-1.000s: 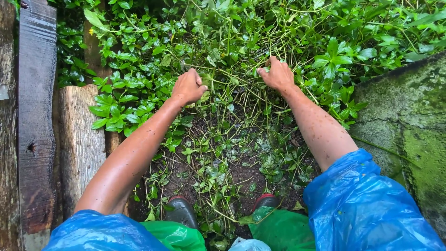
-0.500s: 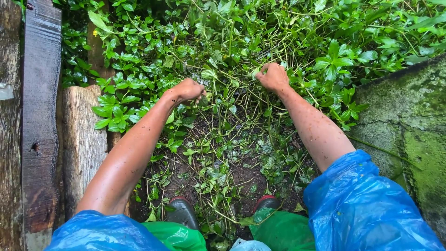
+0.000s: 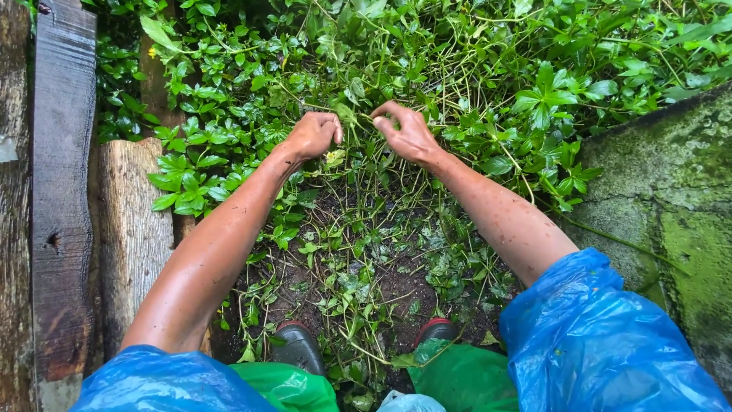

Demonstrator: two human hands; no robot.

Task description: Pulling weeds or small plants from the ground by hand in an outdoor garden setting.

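The green vines sprawl across the far half of the patch, thick with leaves, and thin out toward the bare soil near your boots. Your left hand is curled shut around a clump of stems, knuckles up. Your right hand sits just beside it, fingers loosely bent and apart, pinching at a strand; whether it truly grips, you cannot tell. Weathered wooden planks stand on the left, and a mossy stone slab lies on the right. Blue plastic sleeves cover your upper arms. No containers show here.
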